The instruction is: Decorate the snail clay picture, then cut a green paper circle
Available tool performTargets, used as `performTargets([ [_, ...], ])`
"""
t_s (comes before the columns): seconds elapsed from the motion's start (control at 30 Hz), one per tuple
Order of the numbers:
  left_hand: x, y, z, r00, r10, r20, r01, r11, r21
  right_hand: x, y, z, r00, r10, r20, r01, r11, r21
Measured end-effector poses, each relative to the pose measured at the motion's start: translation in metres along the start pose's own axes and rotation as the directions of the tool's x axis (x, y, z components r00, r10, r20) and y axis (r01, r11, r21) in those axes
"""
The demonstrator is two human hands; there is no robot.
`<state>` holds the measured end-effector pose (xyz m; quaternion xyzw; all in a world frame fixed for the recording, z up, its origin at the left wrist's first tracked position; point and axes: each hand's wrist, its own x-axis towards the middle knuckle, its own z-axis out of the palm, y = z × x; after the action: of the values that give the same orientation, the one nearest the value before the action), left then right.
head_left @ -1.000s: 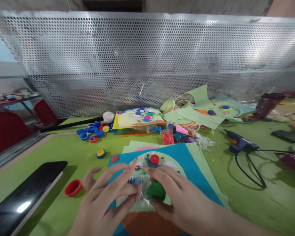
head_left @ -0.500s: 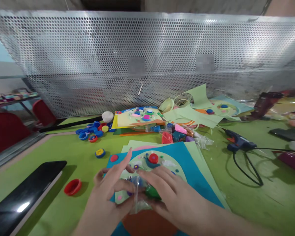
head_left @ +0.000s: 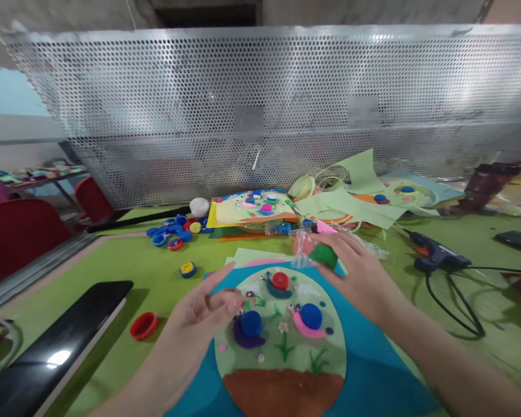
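A round pale-green collage [head_left: 282,341] with three bottle-cap snails and a brown ground strip lies on a blue sheet [head_left: 373,359] in front of me. My right hand [head_left: 356,272] is stretched out beyond the collage's far edge, fingers closed on a clear bag of green clay [head_left: 323,255]. My left hand [head_left: 208,307] rests at the collage's left edge beside the purple snail with the blue cap [head_left: 249,325]; its thumb and fingers are pinched together on something too small to name.
A black phone [head_left: 56,347] lies at the left with a red cap [head_left: 144,325] beside it. Loose blue caps [head_left: 173,227], more collages and paper sheets [head_left: 342,202] fill the back. A blue glue gun [head_left: 436,255] with its cord sits right. A perforated metal screen [head_left: 260,110] closes off the far side.
My hands have parted. The right hand carried the bag of green clay away from the collage toward the far side. The snails beneath are now uncovered. The left hand drew back leftward.
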<state>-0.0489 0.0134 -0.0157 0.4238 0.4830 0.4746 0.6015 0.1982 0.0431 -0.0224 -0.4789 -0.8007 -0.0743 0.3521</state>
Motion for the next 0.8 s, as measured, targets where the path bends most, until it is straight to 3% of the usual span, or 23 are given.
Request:
performTargets([
  [0.2, 0.001, 0.000, 0.002, 0.997, 0.009, 0.082, -0.017, 0.995, 0.102, 0.006, 0.035, 0.017, 0.991, 0.130, 0.024, -0.122, 0.969, -0.216],
  [0.33, -0.001, 0.000, 0.004, 0.999, 0.022, 0.040, -0.028, 0.984, 0.174, 0.000, 0.019, 0.020, 0.991, 0.029, 0.129, -0.004, 0.983, -0.184],
  [0.47, -0.002, 0.001, 0.007, 0.996, 0.021, 0.082, -0.036, 0.982, 0.187, -0.007, -0.007, 0.017, 0.979, -0.051, 0.198, 0.078, 0.988, -0.130],
  [0.63, 0.000, -0.003, 0.006, 0.995, -0.038, 0.097, 0.024, 0.989, 0.147, -0.010, -0.024, 0.014, 0.968, -0.124, 0.219, 0.125, 0.992, 0.009],
  [0.8, 0.001, -0.011, 0.004, 0.990, 0.019, 0.138, -0.033, 0.995, 0.095, -0.013, -0.030, 0.014, 0.956, -0.175, 0.236, 0.157, 0.983, 0.090],
])
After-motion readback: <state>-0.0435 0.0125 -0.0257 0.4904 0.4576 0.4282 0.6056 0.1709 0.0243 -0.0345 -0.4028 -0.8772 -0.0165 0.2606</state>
